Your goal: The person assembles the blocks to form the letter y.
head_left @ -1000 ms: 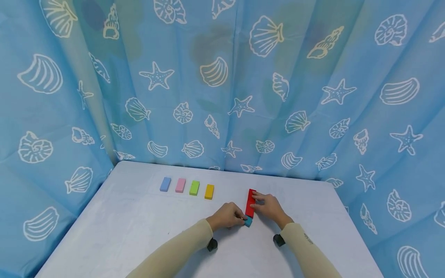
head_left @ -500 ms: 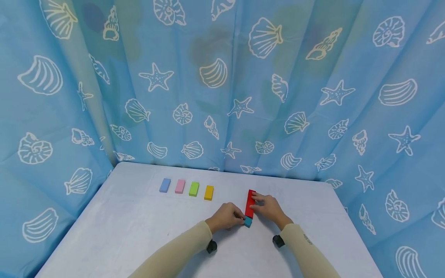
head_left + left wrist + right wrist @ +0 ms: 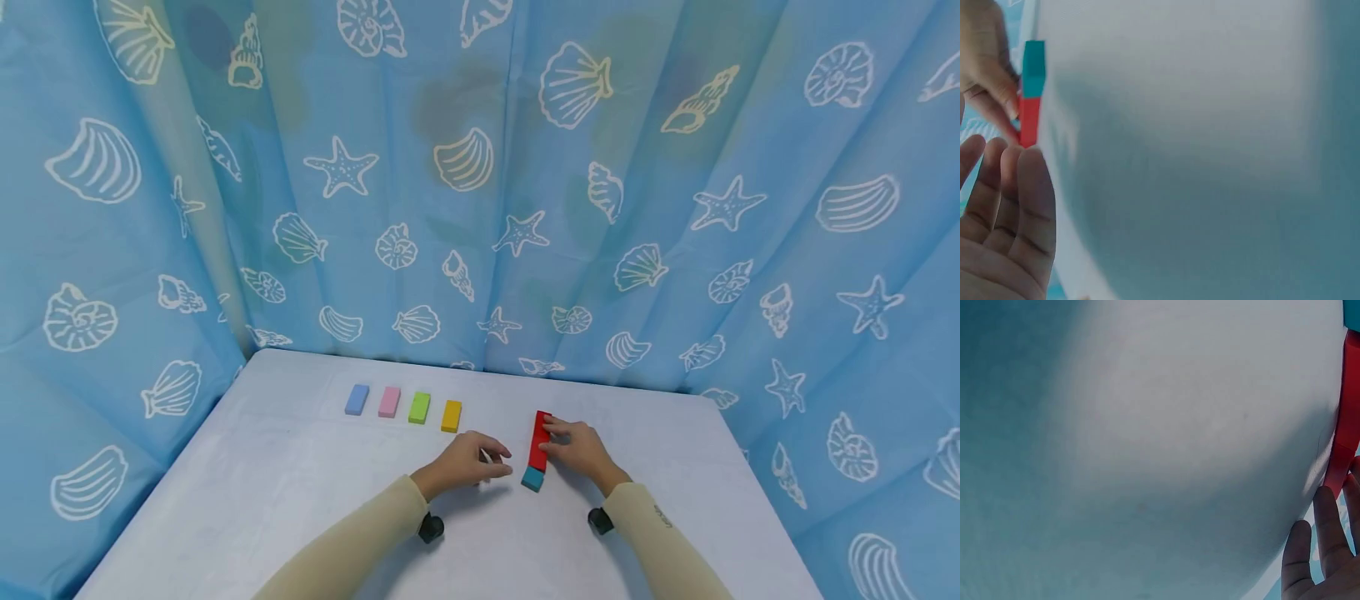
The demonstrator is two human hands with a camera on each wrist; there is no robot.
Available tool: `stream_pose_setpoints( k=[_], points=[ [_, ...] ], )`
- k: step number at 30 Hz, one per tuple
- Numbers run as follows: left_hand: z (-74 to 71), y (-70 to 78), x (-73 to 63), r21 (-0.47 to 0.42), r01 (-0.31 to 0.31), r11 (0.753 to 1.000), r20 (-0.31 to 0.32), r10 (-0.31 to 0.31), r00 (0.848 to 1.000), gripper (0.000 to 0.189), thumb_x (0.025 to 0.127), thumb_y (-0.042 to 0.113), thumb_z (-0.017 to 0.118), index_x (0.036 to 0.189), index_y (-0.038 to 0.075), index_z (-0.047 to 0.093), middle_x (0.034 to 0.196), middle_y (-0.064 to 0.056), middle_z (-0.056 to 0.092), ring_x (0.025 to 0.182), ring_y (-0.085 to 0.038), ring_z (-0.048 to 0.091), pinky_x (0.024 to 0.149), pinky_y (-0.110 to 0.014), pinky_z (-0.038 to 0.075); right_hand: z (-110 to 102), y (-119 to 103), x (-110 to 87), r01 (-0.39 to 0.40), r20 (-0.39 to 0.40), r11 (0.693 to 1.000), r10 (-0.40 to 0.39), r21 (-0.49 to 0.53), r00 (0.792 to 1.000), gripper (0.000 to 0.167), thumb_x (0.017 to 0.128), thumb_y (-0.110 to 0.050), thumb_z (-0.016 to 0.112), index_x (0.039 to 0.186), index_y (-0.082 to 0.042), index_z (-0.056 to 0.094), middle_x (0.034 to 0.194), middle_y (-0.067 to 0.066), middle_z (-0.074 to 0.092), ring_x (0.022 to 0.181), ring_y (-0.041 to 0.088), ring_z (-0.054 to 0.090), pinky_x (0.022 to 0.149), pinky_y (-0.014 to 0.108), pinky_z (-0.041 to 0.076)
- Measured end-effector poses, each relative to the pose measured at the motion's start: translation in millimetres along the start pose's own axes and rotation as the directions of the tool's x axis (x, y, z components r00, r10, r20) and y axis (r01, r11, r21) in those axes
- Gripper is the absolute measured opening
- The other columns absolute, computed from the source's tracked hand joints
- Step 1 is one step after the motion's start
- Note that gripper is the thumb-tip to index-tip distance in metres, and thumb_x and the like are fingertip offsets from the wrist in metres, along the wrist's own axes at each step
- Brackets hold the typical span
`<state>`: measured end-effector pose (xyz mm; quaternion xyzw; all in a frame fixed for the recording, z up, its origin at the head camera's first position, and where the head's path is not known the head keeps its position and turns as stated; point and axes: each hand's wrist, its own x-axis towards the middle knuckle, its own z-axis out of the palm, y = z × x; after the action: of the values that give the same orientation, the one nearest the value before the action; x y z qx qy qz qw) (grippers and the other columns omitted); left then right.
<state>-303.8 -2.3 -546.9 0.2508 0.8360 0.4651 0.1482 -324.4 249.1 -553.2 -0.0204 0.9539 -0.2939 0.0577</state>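
Observation:
A red bar (image 3: 539, 452) lies lengthwise on the table, and a faint line across it in the right wrist view suggests two blocks end to end. At its near end sits a teal block (image 3: 532, 479), touching the red one (image 3: 1030, 119). My right hand (image 3: 581, 454) rests along the right side of the red bar, fingertips (image 3: 1327, 503) touching it. My left hand (image 3: 465, 461) hovers left of the teal block with nothing in it, thumb and fingers spread apart. In the left wrist view its fingers (image 3: 1035, 200) look loosely straight.
Towards the back left of the white table (image 3: 300, 483) lie a blue block (image 3: 357, 399), a pink block (image 3: 389, 402), a green block (image 3: 419, 407) and a yellow block (image 3: 451, 416), spaced in a row. A blue seashell curtain (image 3: 480, 208) hangs behind the table's far edge.
My left hand has let go of the teal block and drawn back to the left, its fingers parting. The teal block stays against the red bar. My right hand has hardly moved.

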Motion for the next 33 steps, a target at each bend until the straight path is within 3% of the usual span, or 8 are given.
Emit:
stream_pose_setpoints(
  k=[7, 14, 20, 25, 33],
  points=[
    [-27.2, -10.0, -24.6, 0.028, -0.047, 0.998, -0.038, 0.048, 0.998, 0.037, 0.089, 0.032, 0.074, 0.118, 0.009, 0.072, 0.096, 0.004, 0.070, 0.079, -0.011, 0.060, 0.066, -0.022, 0.053, 5.3, 1.8, -2.7, -0.019, 0.000, 1.000, 0.019, 0.016, 1.000, 0.049, 0.088, -0.027, 0.074, 0.135, -0.019, 0.062, 0.146, 0.009, 0.054, 0.135, 0.041, 0.044, 0.097, 0.055, 0.050],
    [-61.3, -29.5, -52.9, 0.100, -0.044, 0.994, -0.135, 0.058, 0.989, 0.039, 0.088, 0.032, 0.075, 0.117, 0.006, 0.071, 0.102, -0.006, 0.071, 0.085, -0.012, 0.060, 0.074, -0.021, 0.051, 9.2, 3.4, -3.3, -0.018, -0.008, 1.000, 0.018, 0.015, 1.000, 0.048, 0.087, -0.027, 0.075, 0.134, -0.020, 0.064, 0.145, 0.007, 0.055, 0.134, 0.039, 0.045, 0.095, 0.052, 0.052],
    [-95.8, -28.1, -64.2, 0.148, -0.064, 0.987, -0.227, 0.097, 0.969, 0.038, 0.088, 0.030, 0.075, 0.118, 0.006, 0.071, 0.111, -0.014, 0.071, 0.095, -0.024, 0.064, 0.081, -0.035, 0.055, 0.7, -0.9, 0.8, 0.013, -0.021, 1.000, -0.013, 0.005, 1.000, 0.048, 0.088, -0.026, 0.075, 0.134, -0.019, 0.063, 0.145, 0.006, 0.055, 0.135, 0.038, 0.046, 0.096, 0.052, 0.052],
    [-114.0, -29.3, -74.1, 0.173, -0.014, 0.985, -0.301, 0.066, 0.951, 0.041, 0.087, 0.030, 0.075, 0.122, 0.010, 0.068, 0.121, -0.010, 0.068, 0.109, -0.030, 0.062, 0.093, -0.051, 0.051, 0.8, -0.1, 0.9, 0.004, -0.020, 1.000, -0.004, 0.002, 1.000, 0.047, 0.089, -0.027, 0.074, 0.134, -0.019, 0.064, 0.146, 0.010, 0.054, 0.134, 0.039, 0.046, 0.097, 0.052, 0.051],
    [-125.7, -39.6, -81.9, 0.162, 0.052, 0.985, -0.330, 0.004, 0.944, 0.045, 0.088, 0.029, 0.075, 0.127, 0.009, 0.065, 0.130, -0.009, 0.064, 0.113, -0.032, 0.061, 0.097, -0.054, 0.049, 0.1, 1.8, 3.3, 0.008, -0.017, 1.000, -0.007, 0.022, 1.000, 0.049, 0.088, -0.026, 0.075, 0.134, -0.019, 0.063, 0.146, 0.008, 0.054, 0.135, 0.039, 0.045, 0.096, 0.051, 0.052]
  ],
)
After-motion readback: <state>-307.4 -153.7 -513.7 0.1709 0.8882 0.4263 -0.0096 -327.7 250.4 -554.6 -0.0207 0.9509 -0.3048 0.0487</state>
